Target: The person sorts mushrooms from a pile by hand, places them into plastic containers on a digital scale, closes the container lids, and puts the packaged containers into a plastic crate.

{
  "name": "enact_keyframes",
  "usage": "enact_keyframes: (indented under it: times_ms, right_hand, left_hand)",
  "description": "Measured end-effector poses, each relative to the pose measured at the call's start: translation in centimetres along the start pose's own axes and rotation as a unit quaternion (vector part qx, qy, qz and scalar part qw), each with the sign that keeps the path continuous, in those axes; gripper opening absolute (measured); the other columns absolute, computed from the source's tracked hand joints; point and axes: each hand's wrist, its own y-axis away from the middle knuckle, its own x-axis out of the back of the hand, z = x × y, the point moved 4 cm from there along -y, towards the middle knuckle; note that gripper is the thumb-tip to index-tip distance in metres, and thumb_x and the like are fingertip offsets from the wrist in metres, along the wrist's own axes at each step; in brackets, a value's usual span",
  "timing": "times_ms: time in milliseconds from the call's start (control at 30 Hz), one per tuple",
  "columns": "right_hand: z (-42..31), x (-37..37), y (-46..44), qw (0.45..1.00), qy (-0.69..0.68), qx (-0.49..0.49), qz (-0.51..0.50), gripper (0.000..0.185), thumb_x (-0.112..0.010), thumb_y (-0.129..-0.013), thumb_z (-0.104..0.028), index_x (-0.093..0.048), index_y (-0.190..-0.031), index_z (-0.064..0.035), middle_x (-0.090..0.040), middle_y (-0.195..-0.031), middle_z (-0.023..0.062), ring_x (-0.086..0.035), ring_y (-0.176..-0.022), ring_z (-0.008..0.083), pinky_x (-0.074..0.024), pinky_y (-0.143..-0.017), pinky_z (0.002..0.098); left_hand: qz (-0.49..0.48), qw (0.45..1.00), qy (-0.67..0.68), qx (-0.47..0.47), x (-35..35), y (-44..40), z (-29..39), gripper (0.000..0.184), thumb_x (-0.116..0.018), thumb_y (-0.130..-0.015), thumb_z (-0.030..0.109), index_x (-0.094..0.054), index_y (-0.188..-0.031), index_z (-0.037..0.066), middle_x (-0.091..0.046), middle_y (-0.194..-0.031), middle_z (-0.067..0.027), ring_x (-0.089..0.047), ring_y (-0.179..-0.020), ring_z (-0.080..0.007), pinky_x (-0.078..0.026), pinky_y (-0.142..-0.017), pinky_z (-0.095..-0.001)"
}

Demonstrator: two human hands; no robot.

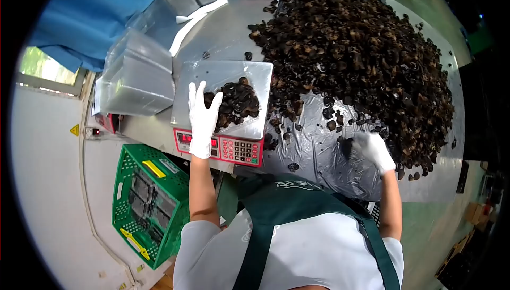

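Clear trays (138,77): stacked at the left of the tabletop (234,35), just beside my scale, narrowing the room there.
Green crate (180,213): stood below the tabletop edge, holding dark containers.
Left grip (203,117): spread and unclosed, over the left part of the plate; whether my thumb pressed the pieces, I couldn't tell.
Scale plate (261,80): carried a small heap of dark pieces (239,101); I judged the step to be weighing out a portion. Bare metal showed around the heap.
Black sheet (313,162): lay creased between scale and pile, few pieces on it, giving me an open lane.
Right grip (373,152): blurred, low at the pile's near edge; closed or holding anything, I couldn't tell. Any adjustment called, I thought, for a small pinch.
Main pile (350,45): filled the far right, with stray pieces near the tabletop's rim.
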Motion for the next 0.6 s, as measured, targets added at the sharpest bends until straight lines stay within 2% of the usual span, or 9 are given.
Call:
enact_keyframes:
  times_ms: [167, 233, 300, 367, 433, 467, 500, 567, 600]
  right_hand:
    - [-5.7, -1.3, -11.9, 0.989, -0.092, 0.007, 0.116, 0.032, -0.069, -0.080, -0.024, -0.066, -0.107, -0.0078, -0.067, -0.102, 0.0145, -0.064, -0.093, 0.0321, -0.0516, -0.082, 0.0416]
    - [-7.2, -3.2, -15.5, 0.974, -0.023, 0.069, 0.214, 0.039, -0.071, -0.078, -0.020, -0.063, -0.114, -0.0079, -0.062, -0.120, 0.0126, -0.060, -0.104, 0.0322, -0.0516, -0.085, 0.0400]
    - [-7.3, -5.5, -18.2, 0.986, 0.032, 0.048, 0.154, 0.044, -0.073, -0.075, -0.017, -0.061, -0.116, -0.0080, -0.052, -0.134, 0.0117, -0.054, -0.115, 0.0319, -0.0511, -0.088, 0.0390]
    - [-6.6, -6.9, -19.2, 0.977, 0.025, 0.091, 0.190, 0.039, -0.073, -0.077, -0.020, -0.064, -0.112, -0.0054, -0.062, -0.120, 0.0135, -0.061, -0.103, 0.0314, -0.0522, -0.085, 0.0379]
    - [-6.0, -6.4, -18.6, 0.959, -0.159, -0.014, 0.233, 0.036, -0.073, -0.078, -0.024, -0.067, -0.106, -0.0029, -0.069, -0.102, 0.0157, -0.066, -0.087, 0.0326, -0.0534, -0.081, 0.0372]
    - [-5.7, -6.0, -17.8, 0.939, -0.209, -0.009, 0.272, 0.036, -0.073, -0.079, -0.029, -0.069, -0.102, -0.0013, -0.071, -0.085, 0.0148, -0.069, -0.073, 0.0267, -0.0538, -0.075, 0.0331]
    - [-6.0, -5.3, -17.1, 0.912, -0.377, -0.094, 0.130, 0.033, -0.071, -0.084, -0.027, -0.068, -0.105, -0.0011, -0.071, -0.087, 0.0092, -0.067, -0.074, 0.0151, -0.0523, -0.070, 0.0268]
    - [-7.4, -3.9, -15.5, 0.826, -0.550, -0.088, 0.083, 0.027, -0.065, -0.091, -0.021, -0.066, -0.108, -0.0007, -0.069, -0.087, 0.0026, -0.064, -0.075, 0.0075, -0.0492, -0.065, 0.0215]
    - [-7.2, -3.7, -15.3, 0.822, -0.565, -0.072, 0.022, 0.024, -0.060, -0.095, -0.016, -0.063, -0.113, -0.0005, -0.067, -0.089, 0.0001, -0.064, -0.074, 0.0079, -0.0484, -0.063, 0.0200]
  left_hand:
    - [-0.015, 0.998, -0.047, -0.032, -1.3, 0.5, 1.0, 0.062, -0.062, -0.089, 0.041, -0.046, -0.137, 0.005, -0.026, -0.152, -0.0220, -0.022, -0.141, -0.0362, -0.021, -0.115, -0.0430]
    - [-0.020, 0.997, -0.060, -0.036, -1.6, 1.0, 1.5, 0.062, -0.061, -0.090, 0.041, -0.047, -0.137, 0.004, -0.027, -0.151, -0.0226, -0.022, -0.141, -0.0367, -0.021, -0.114, -0.0435]
    - [-0.024, 0.997, -0.061, -0.034, -1.8, 1.3, 2.1, 0.062, -0.060, -0.090, 0.042, -0.047, -0.136, 0.003, -0.028, -0.151, -0.0230, -0.023, -0.141, -0.0372, -0.022, -0.114, -0.0441]
    - [-0.022, 0.997, -0.065, -0.044, -2.0, 1.5, 1.6, 0.062, -0.061, -0.090, 0.041, -0.047, -0.136, 0.003, -0.027, -0.151, -0.0231, -0.023, -0.140, -0.0373, -0.022, -0.114, -0.0444]
    - [-0.007, 0.998, -0.050, -0.042, -1.3, 1.5, 1.8, 0.057, -0.063, -0.089, 0.037, -0.050, -0.133, 0.003, -0.031, -0.149, -0.0222, -0.027, -0.139, -0.0367, -0.025, -0.113, -0.0436]
    - [0.002, 0.999, -0.013, -0.037, -0.8, 1.5, 1.8, 0.054, -0.064, -0.089, 0.036, -0.052, -0.131, 0.003, -0.033, -0.148, -0.0216, -0.029, -0.138, -0.0361, -0.026, -0.112, -0.0430]
    - [0.010, 0.999, 0.024, -0.033, -0.3, 1.5, 1.8, 0.052, -0.065, -0.089, 0.034, -0.054, -0.129, 0.003, -0.035, -0.147, -0.0210, -0.032, -0.137, -0.0356, -0.027, -0.112, -0.0424]
    - [0.035, 0.999, 0.033, -0.025, 0.4, 1.4, 1.6, 0.045, -0.065, -0.089, 0.031, -0.058, -0.126, 0.005, -0.041, -0.146, -0.0158, -0.039, -0.133, -0.0308, -0.027, -0.112, -0.0396]
    - [0.041, 0.998, 0.021, -0.034, 0.6, 1.3, 1.4, 0.044, -0.065, -0.090, 0.030, -0.059, -0.125, 0.005, -0.041, -0.145, -0.0145, -0.042, -0.131, -0.0289, -0.035, -0.106, -0.0382]
